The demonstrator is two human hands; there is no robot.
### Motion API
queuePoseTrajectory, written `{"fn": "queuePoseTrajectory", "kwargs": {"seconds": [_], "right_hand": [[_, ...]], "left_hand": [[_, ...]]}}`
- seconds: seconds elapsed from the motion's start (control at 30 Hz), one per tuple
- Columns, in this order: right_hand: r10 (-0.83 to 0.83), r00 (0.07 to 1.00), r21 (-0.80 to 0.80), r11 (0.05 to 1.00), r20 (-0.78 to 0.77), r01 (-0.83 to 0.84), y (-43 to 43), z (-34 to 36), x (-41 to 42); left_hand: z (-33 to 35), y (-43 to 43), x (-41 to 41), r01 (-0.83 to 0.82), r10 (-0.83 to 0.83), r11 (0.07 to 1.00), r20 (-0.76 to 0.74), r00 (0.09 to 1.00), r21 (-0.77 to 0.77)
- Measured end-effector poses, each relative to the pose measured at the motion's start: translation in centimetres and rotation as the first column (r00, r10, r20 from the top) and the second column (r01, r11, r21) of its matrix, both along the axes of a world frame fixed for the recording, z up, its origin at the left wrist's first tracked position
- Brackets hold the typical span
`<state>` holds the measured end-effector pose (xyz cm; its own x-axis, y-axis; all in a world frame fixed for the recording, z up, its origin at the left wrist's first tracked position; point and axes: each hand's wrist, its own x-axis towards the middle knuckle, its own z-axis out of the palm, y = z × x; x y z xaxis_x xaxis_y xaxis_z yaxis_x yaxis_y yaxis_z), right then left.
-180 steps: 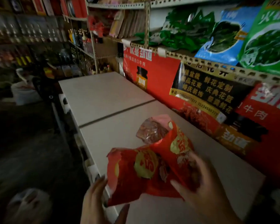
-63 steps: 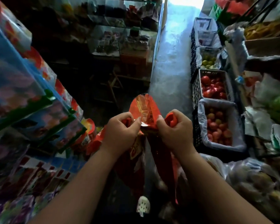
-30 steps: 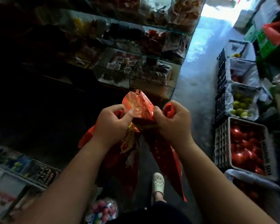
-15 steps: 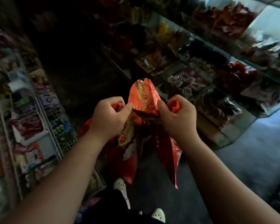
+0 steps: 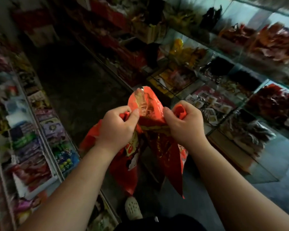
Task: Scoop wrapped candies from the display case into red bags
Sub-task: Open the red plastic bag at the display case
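Observation:
Red plastic bags (image 5: 167, 147) with gold print hang in front of me, bunched at the top. My left hand (image 5: 118, 127) grips their left side with curled fingers, a red handle loop showing in its fist. My right hand (image 5: 184, 124) grips the right side, with another red loop sticking out above its fingers. Between both thumbs one bag's rim (image 5: 145, 102) stands up. A glass display case (image 5: 223, 100) with compartments of wrapped candies and snacks runs along the right, beyond my right hand.
A shelf rack (image 5: 33, 134) of packaged goods lines the left. A dark floor aisle (image 5: 77, 90) runs ahead between rack and case. My pale shoe (image 5: 133, 208) shows below the bags. Grey floor (image 5: 274, 184) lies at the lower right.
I have walked from a white counter past fruit crates to the glass case. Over the last second the view swung so the case lies on my right. Both hands keep gripping the bags.

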<state>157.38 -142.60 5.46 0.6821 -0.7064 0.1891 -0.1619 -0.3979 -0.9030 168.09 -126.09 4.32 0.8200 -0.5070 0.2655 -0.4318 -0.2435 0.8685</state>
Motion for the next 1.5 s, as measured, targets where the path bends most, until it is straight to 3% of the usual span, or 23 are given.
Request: {"fn": "queuePoseTrajectory", "kwargs": {"seconds": [0.2, 0.5, 0.87, 1.03, 1.27, 1.5], "right_hand": [[-0.094, 0.995, -0.003, 0.996, 0.017, 0.094, -4.7, 0.0, 2.9], [-0.249, 0.968, -0.006, 0.968, 0.03, 0.249, -17.7, -1.2, 3.2], [-0.225, 0.967, 0.066, 0.974, 0.118, 0.218, -32.5, -1.8, 4.3], [-0.222, 0.959, 0.187, 0.964, 0.175, 0.189, -36.4, -1.8, 4.2], [-0.138, 0.989, 0.213, 0.969, 0.055, 0.124, -40.4, -3.1, 6.0], [-0.017, 0.992, 0.243, 0.969, -0.127, 0.047, -44.8, -8.6, 10.6]], "left_hand": [[0.3, -5.9, 4.5, 0.109, -0.111, 0.994, -0.038, 0.993, -0.029], [0.1, -21.1, 5.9, 0.272, -0.273, 0.962, -0.1, 0.957, -0.026], [0.9, -37.2, 5.9, 0.225, -0.219, 0.973, -0.093, 0.971, 0.055], [1.2, -42.2, 6.4, 0.265, -0.26, 0.962, -0.077, 0.962, 0.062], [-1.5, -46.6, 9.3, 0.335, -0.33, 0.94, -0.074, 0.941, 0.06], [-8.7, -51.5, 15.5, 0.428, -0.422, 0.904, -0.127, 0.898, 0.024]]}}
